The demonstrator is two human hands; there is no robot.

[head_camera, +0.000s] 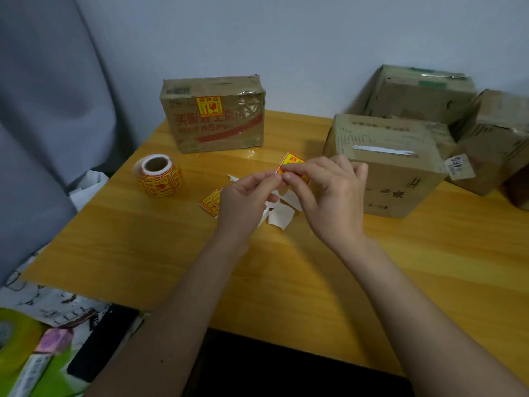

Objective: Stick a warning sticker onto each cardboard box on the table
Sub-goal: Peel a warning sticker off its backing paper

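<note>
Both hands pinch one yellow-red warning sticker between them: left hand fingertips on its near-left edge, right hand thumb and forefinger curled over it, looks like peeling off the backing. Under the fingers lie white backing scraps, a loose sticker piece just left, the sticker roll further left. Progress: the far-left box carries a sticker; the nearest box right of the fingers and the boxes behind it show none.

Both forearms reach up to mid-frame; left hand and right hand meet, fingertips pinching together, fingers curled.
</note>
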